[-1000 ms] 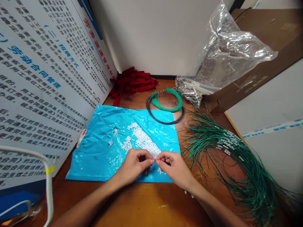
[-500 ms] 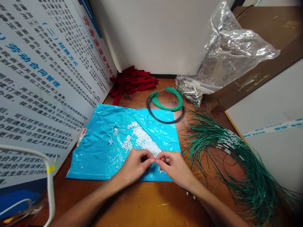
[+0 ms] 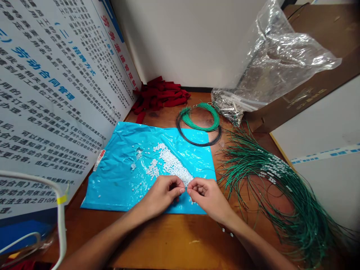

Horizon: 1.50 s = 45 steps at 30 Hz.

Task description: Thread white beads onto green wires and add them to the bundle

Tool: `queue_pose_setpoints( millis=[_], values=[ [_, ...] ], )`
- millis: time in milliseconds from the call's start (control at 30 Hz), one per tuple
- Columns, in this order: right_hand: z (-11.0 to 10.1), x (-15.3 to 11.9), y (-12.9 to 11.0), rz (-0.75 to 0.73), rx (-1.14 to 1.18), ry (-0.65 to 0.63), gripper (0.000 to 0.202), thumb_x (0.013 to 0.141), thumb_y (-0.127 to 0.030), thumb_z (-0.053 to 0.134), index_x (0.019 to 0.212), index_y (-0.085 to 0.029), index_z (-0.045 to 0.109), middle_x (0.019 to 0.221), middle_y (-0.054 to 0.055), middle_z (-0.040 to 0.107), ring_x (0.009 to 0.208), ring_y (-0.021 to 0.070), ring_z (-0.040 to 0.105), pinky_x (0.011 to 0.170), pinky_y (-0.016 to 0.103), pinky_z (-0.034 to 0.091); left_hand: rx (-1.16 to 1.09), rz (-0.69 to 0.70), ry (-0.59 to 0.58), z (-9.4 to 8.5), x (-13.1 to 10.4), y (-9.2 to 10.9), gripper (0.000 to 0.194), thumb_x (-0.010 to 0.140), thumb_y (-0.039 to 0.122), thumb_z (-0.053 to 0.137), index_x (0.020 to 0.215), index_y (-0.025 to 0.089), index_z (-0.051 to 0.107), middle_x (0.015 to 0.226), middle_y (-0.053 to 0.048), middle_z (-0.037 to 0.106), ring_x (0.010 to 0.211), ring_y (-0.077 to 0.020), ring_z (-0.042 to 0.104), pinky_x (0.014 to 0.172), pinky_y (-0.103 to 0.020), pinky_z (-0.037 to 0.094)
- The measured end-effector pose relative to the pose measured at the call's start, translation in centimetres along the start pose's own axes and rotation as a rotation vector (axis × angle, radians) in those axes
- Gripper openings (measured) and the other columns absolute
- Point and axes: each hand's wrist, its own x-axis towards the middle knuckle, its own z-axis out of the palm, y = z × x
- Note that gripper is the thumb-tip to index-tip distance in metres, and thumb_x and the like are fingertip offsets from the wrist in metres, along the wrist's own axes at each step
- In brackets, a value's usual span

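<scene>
Over the near edge of a blue plastic bag, my left hand is closed in a pinch of thumb and forefinger. My right hand pinches in the same way just beside it, fingertips a small gap apart. Whatever sits between the fingertips is too small to make out. A pile of white beads lies on the bag right behind both hands, with a few stray beads around it. Two small white pieces show beside my right forearm, above the wooden table.
Green wires with white beads fan out at the right. Behind the bag are a green wire coil and a black wire coil. Red fabric strips, a clear plastic bag and a cardboard box stand farther back.
My fingertips have drawn slightly apart, leaving a narrow gap between the two pinches. The whole view has shifted a little; the beads and wires look the same.
</scene>
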Motion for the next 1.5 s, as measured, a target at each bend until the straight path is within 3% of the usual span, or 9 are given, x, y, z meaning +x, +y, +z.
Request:
queue_pose_setpoints(
  millis=[333, 600, 900, 1067, 1200, 1500],
  values=[
    [-0.3, 0.0, -0.4, 0.009, 0.028, -0.055, 0.009, 0.078, -0.017, 0.053, 0.07, -0.016, 0.059, 0.056, -0.003, 0.048, 0.053, 0.0095, 0.045, 0.048, 0.021, 0.032, 0.207, 0.158, 0.032, -0.1, -0.3, 0.3, 0.019, 0.086, 0.024, 0.051, 0.075, 0.014, 0.062, 0.069, -0.002, 0.064, 0.067, -0.0137, 0.055, 0.063, -0.022, 0.038],
    [0.2, 0.3, -0.1, -0.006, -0.034, -0.018, 0.01, 0.078, -0.017, 0.054, 0.073, -0.015, 0.062, 0.058, -0.003, 0.049, 0.054, 0.0095, 0.043, 0.05, 0.022, 0.031, 0.289, 0.188, 0.048, -0.2, -0.2, 0.1, 0.016, 0.085, 0.019, 0.051, 0.077, 0.014, 0.064, 0.072, -0.002, 0.065, 0.068, -0.0138, 0.055, 0.063, -0.023, 0.037],
    [-0.1, 0.1, -0.1, -0.048, -0.061, -0.008, 0.012, 0.078, -0.015, 0.053, 0.071, -0.014, 0.063, 0.057, -0.002, 0.05, 0.053, 0.0093, 0.042, 0.049, 0.021, 0.031, 0.238, 0.13, 0.035, -0.5, 0.0, 0.1, 0.014, 0.084, 0.017, 0.052, 0.077, 0.014, 0.063, 0.069, -0.001, 0.064, 0.064, -0.0125, 0.055, 0.06, -0.022, 0.039],
    [-0.5, 0.1, -0.4, -0.004, 0.016, 0.009, 0.01, 0.077, -0.016, 0.054, 0.071, -0.014, 0.062, 0.059, -0.001, 0.052, 0.054, 0.0099, 0.045, 0.049, 0.021, 0.032, 0.454, 0.319, 0.207, -0.8, 0.9, -1.5, 0.012, 0.087, 0.015, 0.049, 0.092, 0.014, 0.06, 0.086, -0.005, 0.064, 0.081, -0.0162, 0.058, 0.073, -0.027, 0.042],
    [-0.6, 0.2, -0.5, -0.012, 0.041, 0.037, 0.01, 0.077, -0.017, 0.054, 0.072, -0.014, 0.062, 0.059, -0.001, 0.051, 0.055, 0.0099, 0.044, 0.05, 0.022, 0.033, 0.612, 0.397, 0.176, -0.4, 1.4, -2.4, 0.016, 0.091, 0.016, 0.044, 0.099, 0.015, 0.058, 0.094, -0.007, 0.062, 0.089, -0.0185, 0.057, 0.077, -0.029, 0.043],
    [-1.1, 0.3, -0.7, -0.008, 0.058, 0.081, 0.01, 0.078, -0.018, 0.054, 0.071, -0.014, 0.061, 0.058, -0.002, 0.049, 0.053, 0.0094, 0.043, 0.049, 0.022, 0.032, 0.775, 0.392, 0.18, 0.0, 1.9, -2.5, 0.022, 0.094, 0.022, 0.039, 0.095, 0.016, 0.06, 0.088, -0.007, 0.058, 0.082, -0.0183, 0.056, 0.071, -0.029, 0.044]
  ],
)
